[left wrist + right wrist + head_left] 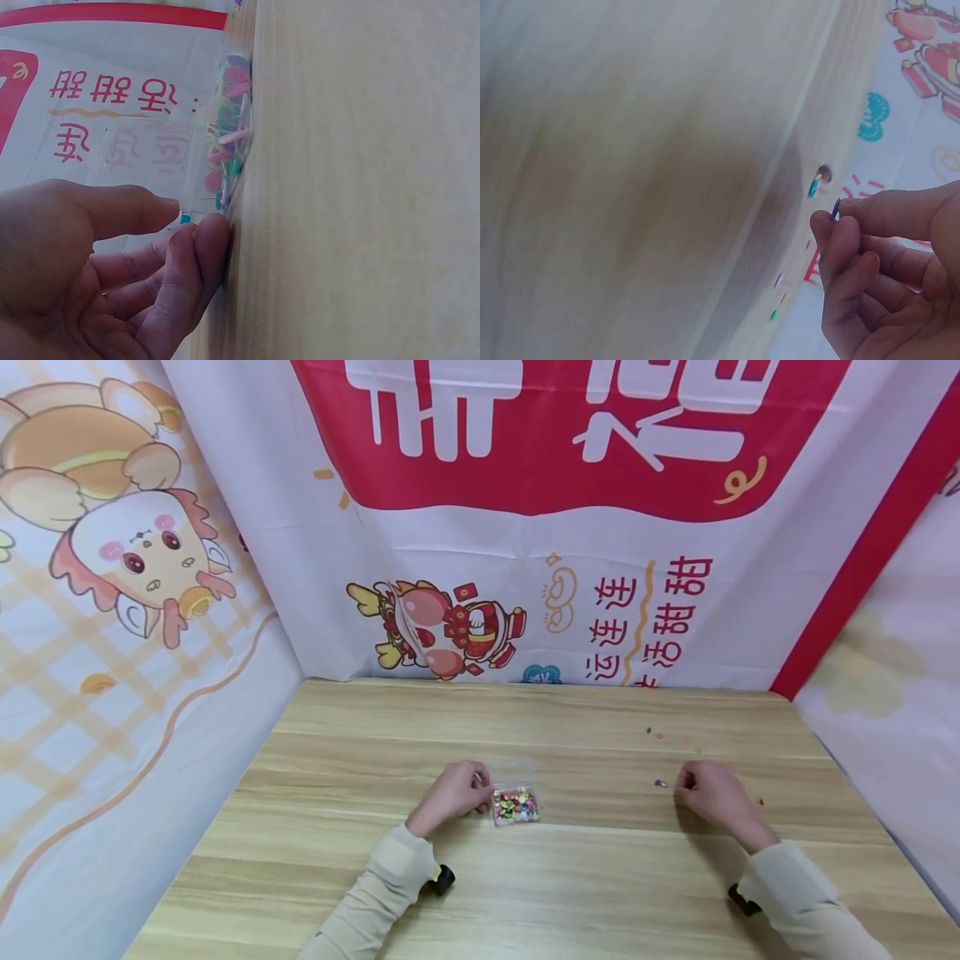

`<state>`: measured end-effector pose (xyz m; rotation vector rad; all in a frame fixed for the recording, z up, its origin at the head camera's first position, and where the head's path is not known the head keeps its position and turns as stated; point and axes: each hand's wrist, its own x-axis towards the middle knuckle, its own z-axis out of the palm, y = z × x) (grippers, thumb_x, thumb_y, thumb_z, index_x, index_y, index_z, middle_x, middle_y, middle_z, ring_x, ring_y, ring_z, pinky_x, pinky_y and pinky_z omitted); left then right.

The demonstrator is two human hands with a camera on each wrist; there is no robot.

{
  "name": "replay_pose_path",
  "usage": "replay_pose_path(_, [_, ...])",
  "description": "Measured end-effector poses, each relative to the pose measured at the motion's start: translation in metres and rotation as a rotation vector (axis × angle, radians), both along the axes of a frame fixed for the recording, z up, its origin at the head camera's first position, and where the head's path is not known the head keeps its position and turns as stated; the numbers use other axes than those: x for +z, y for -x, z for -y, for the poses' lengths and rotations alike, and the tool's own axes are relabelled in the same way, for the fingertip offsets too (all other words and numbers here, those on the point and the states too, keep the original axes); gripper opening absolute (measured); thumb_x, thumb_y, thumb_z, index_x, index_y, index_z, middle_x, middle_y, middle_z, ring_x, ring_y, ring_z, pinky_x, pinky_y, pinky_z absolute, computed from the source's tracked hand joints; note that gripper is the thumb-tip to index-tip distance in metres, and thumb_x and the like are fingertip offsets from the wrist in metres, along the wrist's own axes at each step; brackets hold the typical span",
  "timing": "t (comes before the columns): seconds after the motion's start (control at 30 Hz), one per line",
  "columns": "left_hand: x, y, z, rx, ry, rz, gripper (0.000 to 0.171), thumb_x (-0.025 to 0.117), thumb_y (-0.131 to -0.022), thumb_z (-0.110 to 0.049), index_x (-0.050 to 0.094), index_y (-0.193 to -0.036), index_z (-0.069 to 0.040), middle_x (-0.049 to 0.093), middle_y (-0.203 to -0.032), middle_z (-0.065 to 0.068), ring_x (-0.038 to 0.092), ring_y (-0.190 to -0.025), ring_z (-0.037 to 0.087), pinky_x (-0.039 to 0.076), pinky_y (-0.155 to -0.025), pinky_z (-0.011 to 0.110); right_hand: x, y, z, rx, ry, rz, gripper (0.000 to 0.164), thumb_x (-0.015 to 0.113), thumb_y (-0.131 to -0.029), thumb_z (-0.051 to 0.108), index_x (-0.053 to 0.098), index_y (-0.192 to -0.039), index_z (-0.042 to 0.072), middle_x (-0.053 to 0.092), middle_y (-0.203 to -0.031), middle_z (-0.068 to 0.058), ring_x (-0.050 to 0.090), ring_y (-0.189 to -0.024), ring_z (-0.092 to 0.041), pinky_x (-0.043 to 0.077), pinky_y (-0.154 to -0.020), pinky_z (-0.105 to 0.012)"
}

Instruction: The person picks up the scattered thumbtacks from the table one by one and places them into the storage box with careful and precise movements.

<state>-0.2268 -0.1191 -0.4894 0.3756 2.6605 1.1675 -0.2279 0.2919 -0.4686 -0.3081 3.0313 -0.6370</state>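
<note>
A small clear plastic bag of many-coloured little flat pieces lies on the wooden table. My left hand is at the bag's left side. In the left wrist view its thumb and forefinger pinch a corner of the bag. Farther right, my right hand is low over the table. In the right wrist view the right thumb and forefinger pinch a tiny thin purple piece, seen edge-on. Loose pieces lie on the tabletop close to those fingertips.
More tiny pieces, a green one among them, lie scattered beyond my right hand. A small brownish piece is to its right. The wooden table meets printed cloth hangings at the back and sides.
</note>
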Motion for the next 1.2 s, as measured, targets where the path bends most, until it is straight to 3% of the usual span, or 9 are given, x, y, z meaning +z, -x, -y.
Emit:
replay_pose_path(0.37, [0.001,0.0,0.001,-0.008,-0.003,-0.007,0.007,0.066,-0.093,-0.011,0.064,-0.087,-0.006,0.071,-0.069,0.003,0.064,-0.056,0.011,0.048,-0.05,0.024,0.003,-0.008,0.028,0.06,0.089,-0.024,0.005,0.073,-0.082,0.005,0.069,-0.084,0.005,0.068,-0.077,-0.004,0.059,-0.07,-0.015,0.049,-0.061,-0.03])
replay_pose_path(0.6, [0.002,0.0,0.0,-0.008,0.0,-0.003,0.007,0.066,-0.093,-0.011,0.065,-0.088,-0.007,0.071,-0.069,0.003,0.064,-0.056,0.011,0.048,-0.05,0.024,0.002,-0.013,0.049,0.105,0.098,-0.061,0.005,0.073,-0.082,0.008,0.07,-0.079,0.011,0.068,-0.074,0.001,0.058,-0.068,-0.01,0.049,-0.063,-0.03])
replay_pose_path(1.2, [0.003,-0.002,0.0,-0.013,0.004,-0.014,0.008,0.065,-0.094,-0.01,0.065,-0.087,-0.006,0.071,-0.07,0.005,0.066,-0.058,0.014,0.05,-0.051,0.025,0.002,-0.013,0.108,0.137,0.179,0.016,0.012,0.073,-0.085,0.006,0.066,-0.077,0.013,0.064,-0.073,0.003,0.055,-0.068,-0.01,0.047,-0.061,-0.025])
